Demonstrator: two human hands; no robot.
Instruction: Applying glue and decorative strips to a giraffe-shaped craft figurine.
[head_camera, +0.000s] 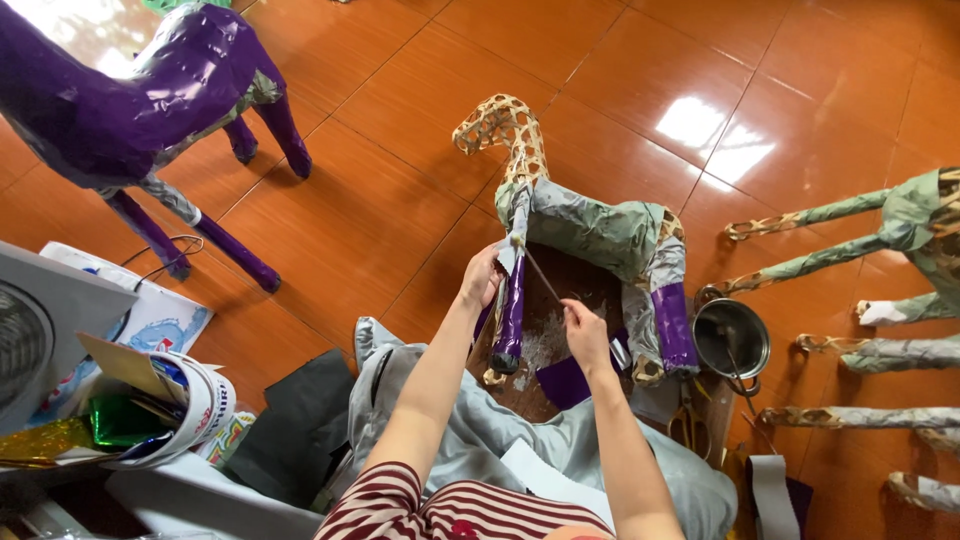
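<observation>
A woven-frame animal figure (600, 225), partly covered in greyish paper, stands on a small wooden board (560, 270). Its front leg (510, 310) is wrapped in shiny purple paper. My left hand (482, 275) grips that leg near its top. My right hand (585, 330) pinches a thin stick or brush (543, 278) whose tip points up toward the leg's top. A purple paper piece (562, 380) lies on the board below my right hand. The figure's rear leg (672, 325) also carries purple paper.
A finished purple figure (150, 100) stands at the upper left. Unwrapped paper figures (880, 300) lie at the right. A small metal pot (732, 340) and yellow-handled scissors (688, 425) sit right of the board. Paper rolls and foil (120, 410) pile at the lower left.
</observation>
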